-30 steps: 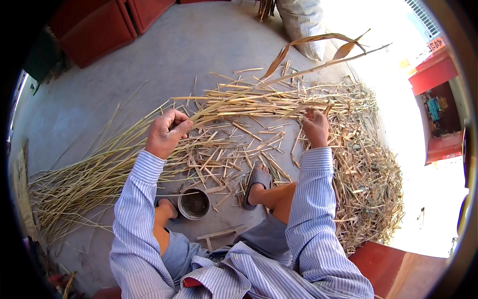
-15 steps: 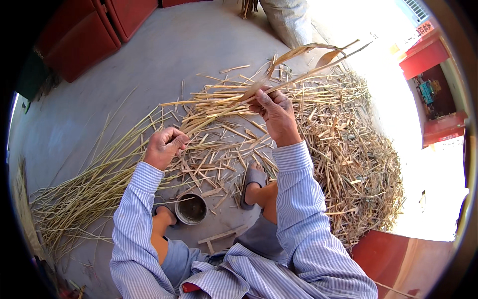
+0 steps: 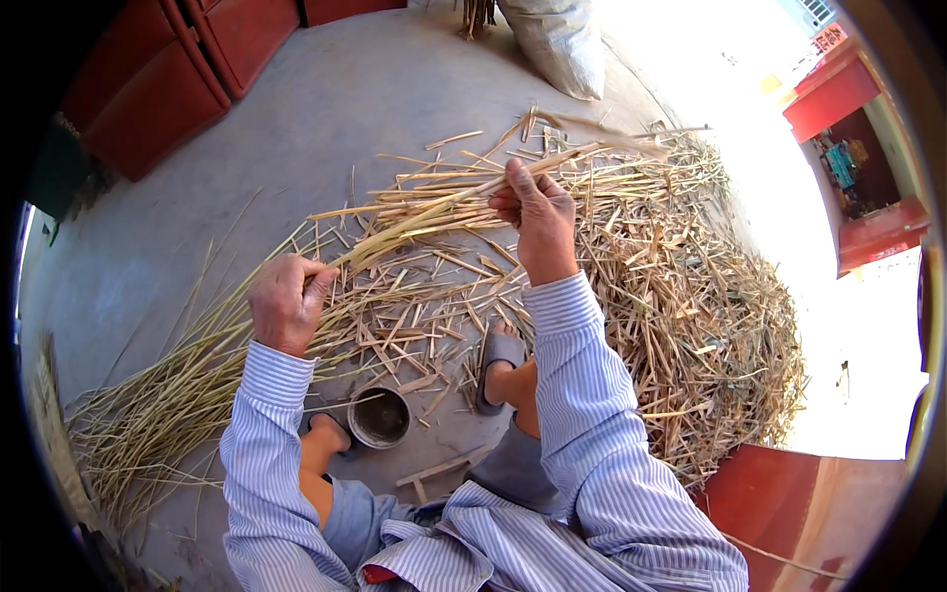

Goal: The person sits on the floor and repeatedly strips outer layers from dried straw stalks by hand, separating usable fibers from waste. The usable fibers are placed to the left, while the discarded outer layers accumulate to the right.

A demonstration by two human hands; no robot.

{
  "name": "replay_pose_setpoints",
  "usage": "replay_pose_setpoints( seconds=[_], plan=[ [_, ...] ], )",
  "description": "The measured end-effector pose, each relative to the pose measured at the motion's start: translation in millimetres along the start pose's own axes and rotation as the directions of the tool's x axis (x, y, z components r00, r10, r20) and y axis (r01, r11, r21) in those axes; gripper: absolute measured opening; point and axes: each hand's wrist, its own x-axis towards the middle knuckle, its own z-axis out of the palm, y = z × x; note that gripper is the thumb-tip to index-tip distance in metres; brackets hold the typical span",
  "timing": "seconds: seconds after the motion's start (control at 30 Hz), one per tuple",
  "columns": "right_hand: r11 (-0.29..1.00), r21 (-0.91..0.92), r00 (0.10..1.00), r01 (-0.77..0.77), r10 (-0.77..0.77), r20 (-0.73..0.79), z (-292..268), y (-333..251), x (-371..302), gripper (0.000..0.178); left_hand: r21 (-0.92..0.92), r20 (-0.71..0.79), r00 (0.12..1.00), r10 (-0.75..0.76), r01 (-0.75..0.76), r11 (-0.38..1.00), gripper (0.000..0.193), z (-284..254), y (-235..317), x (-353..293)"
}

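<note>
A long pale dry stalk [image 3: 434, 216] stretches across in front of me, with a blurred leafy end beyond my right hand. My left hand [image 3: 289, 302] is closed, its thumb and forefinger pinched at the stalk's near left end. Farther right and higher, my right hand [image 3: 542, 219] has thumb and fingers pressed together on the same stalk. Under it lie cut straw-coloured stalks [image 3: 395, 221] on the floor, in a loose heap. To the left, long thin greenish stalks [image 3: 168, 395] fan out beside my left hand.
A large mound of dry leaves and husks [image 3: 691, 306] rises at right. Between my feet stands a round bowl [image 3: 381, 417], with a small wooden piece [image 3: 444, 467] near it. Red furniture [image 3: 148, 94] is at far left, and a pale sack [image 3: 562, 44] at the back.
My left hand has moved left and toward me. My right hand has shifted slightly left, and the leafy end of the stalk has swung lower.
</note>
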Motion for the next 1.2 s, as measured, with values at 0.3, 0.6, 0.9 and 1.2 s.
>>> replay_pose_setpoints(
  seconds=[0.3,0.6,0.9,1.2],
  plan=[
    [0.926,0.358,0.949,0.117,0.002,-0.315,-82,-10,30,0.018,0.156,0.325,0.932,-0.158,0.111,0.981,0.019,-34,-62,-28],
    [0.954,-0.113,0.956,-0.277,0.285,0.07,-60,-15,19,0.035,0.195,0.42,0.907,-0.019,-0.069,0.978,0.022,-16,-62,-27],
    [0.917,0.25,0.949,-0.311,0.313,0.032,-49,32,59,0.01,0.239,0.423,0.9,0.108,-0.225,0.944,0.017,-59,-14,-13],
    [0.882,0.334,0.778,-0.334,0.058,0.625,-76,39,88,0.031,0.413,0.428,0.897,0.114,-0.306,0.858,0.012,-64,-9,-21]
  ],
)
